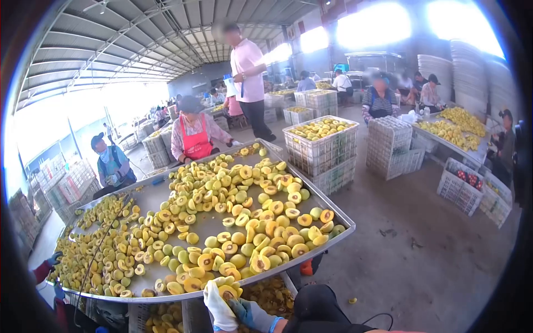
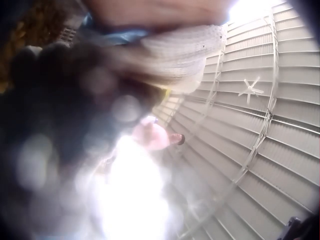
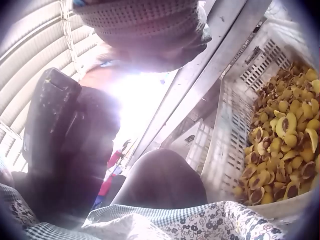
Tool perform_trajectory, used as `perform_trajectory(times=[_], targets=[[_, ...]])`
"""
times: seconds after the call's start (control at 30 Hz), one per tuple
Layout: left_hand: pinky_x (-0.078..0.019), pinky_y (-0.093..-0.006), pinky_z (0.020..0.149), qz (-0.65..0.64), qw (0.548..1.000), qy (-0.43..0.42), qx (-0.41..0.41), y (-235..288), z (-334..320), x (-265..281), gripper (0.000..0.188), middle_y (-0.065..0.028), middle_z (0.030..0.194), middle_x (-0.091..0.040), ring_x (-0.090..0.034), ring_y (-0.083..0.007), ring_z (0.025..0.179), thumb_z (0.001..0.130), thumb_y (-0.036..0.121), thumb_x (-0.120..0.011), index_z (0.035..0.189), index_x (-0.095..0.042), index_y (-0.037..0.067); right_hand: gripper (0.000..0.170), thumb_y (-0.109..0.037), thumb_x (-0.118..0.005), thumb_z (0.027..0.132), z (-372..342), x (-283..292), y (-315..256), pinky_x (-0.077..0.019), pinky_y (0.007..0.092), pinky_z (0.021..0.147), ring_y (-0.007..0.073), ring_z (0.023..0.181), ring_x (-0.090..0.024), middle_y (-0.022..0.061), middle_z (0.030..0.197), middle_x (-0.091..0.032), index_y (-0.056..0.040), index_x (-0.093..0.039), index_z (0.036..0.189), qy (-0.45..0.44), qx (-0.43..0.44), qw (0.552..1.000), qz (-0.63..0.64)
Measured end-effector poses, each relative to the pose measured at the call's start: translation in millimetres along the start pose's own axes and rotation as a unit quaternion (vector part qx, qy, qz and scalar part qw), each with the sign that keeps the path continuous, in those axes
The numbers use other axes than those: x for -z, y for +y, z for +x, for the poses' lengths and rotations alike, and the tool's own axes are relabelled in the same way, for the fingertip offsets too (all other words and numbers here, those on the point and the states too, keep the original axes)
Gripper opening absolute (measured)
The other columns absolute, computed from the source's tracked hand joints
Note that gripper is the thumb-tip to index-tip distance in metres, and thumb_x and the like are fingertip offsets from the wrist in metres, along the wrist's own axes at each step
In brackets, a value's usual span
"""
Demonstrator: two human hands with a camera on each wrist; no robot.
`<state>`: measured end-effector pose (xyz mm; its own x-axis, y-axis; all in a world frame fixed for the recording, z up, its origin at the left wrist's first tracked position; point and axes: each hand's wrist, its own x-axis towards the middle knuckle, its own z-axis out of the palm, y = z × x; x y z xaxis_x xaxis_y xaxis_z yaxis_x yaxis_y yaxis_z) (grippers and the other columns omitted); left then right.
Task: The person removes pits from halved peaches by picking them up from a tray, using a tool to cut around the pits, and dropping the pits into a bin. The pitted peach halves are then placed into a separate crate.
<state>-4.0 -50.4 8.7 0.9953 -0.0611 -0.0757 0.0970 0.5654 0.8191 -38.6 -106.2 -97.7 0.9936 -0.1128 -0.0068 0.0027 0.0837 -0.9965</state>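
Observation:
Close to my lap, at the near edge of the metal-topped table point(image 1: 338, 233), both gloved hands meet around a few halved yellow peaches point(image 1: 227, 289). My left hand point(image 1: 218, 309), in a white knit glove, grips them from the left. The right hand point(image 1: 251, 315), its glove grey-blue on the palm side, holds them from the lower right, fingers against the fruit. In the left wrist view a white glove cuff point(image 2: 175, 55) shows, but the fingers are dark and blurred. The right wrist view shows the knit glove point(image 3: 150, 35) with its fingertips hidden.
Halved and whole peaches point(image 1: 239, 238) are heaped across the table. Below its edge, beside my knee point(image 3: 160, 175), stands a white crate point(image 3: 227, 165) of peach pieces. Stacked crates point(image 1: 319, 155) stand beyond the right corner. A person in a red apron point(image 1: 194, 139) sits opposite; other gloved hands point(image 1: 54, 259) are at left.

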Motion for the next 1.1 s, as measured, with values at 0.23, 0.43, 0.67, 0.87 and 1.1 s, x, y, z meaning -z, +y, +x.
perform_trajectory(times=[0.23, 0.43, 0.67, 0.87, 1.1], targets=[[-0.0600, -0.0438, 0.070, -0.001, 0.999, -0.035, -0.025, -17, 9, 19, 0.033, -0.0139, 0.100, -0.069, -0.070, -0.0302, 0.083, 0.103, 0.039, -0.050, 0.111, -0.058, 0.008, 0.047, -0.043, -0.052, 0.104, 8, -7, 22, -0.0516, 0.0339, 0.087, 0.0167, 0.094, -0.064, 0.0136, 0.103, -0.073, -0.0006, -0.065, 0.119, 0.011, 0.047, 0.997, 0.056], [-0.0587, -0.0356, 0.063, 0.106, 0.992, -0.055, -0.032, 4, -4, 1, 0.032, -0.0168, 0.088, -0.071, -0.069, -0.0256, 0.069, 0.101, 0.027, -0.048, 0.097, -0.063, -0.001, 0.052, -0.048, -0.048, 0.104, 5, 1, 20, -0.0512, 0.0348, 0.089, 0.0195, 0.096, -0.065, 0.0110, 0.105, -0.073, -0.0010, -0.066, 0.118, -0.025, -0.029, 0.998, -0.054], [-0.0579, -0.0311, 0.062, 0.228, 0.951, -0.205, 0.039, 31, 5, 10, 0.042, -0.0178, 0.085, -0.074, -0.070, -0.0217, 0.067, 0.099, 0.025, -0.047, 0.088, -0.072, -0.007, 0.050, -0.057, -0.046, 0.102, -11, 21, -6, -0.0459, 0.0270, 0.057, 0.0116, 0.060, -0.053, -0.0035, 0.072, -0.059, -0.0117, -0.063, 0.092, -0.203, -0.138, 0.947, 0.207], [-0.0583, -0.0361, 0.063, 0.122, 0.959, -0.238, 0.093, 28, 12, 25, 0.043, -0.0197, 0.081, -0.070, -0.068, -0.0278, 0.067, 0.100, 0.032, -0.045, 0.088, -0.067, -0.003, 0.050, -0.066, -0.043, 0.098, -33, 36, -79, -0.0217, 0.0172, 0.038, 0.0011, 0.043, -0.027, -0.0112, 0.058, -0.034, -0.0212, -0.049, 0.078, -0.315, -0.343, 0.803, 0.371], [-0.0537, -0.0389, 0.066, -0.209, 0.965, -0.124, 0.097, 15, 35, 37, 0.035, -0.0061, 0.100, -0.064, -0.064, -0.0264, 0.089, 0.102, 0.048, -0.046, 0.094, -0.057, 0.016, 0.051, -0.065, -0.045, 0.099, -36, 29, -74, -0.0202, 0.0181, 0.033, 0.0021, 0.040, -0.029, -0.0092, 0.055, -0.035, -0.0182, -0.049, 0.079, -0.366, -0.329, 0.751, 0.440]])
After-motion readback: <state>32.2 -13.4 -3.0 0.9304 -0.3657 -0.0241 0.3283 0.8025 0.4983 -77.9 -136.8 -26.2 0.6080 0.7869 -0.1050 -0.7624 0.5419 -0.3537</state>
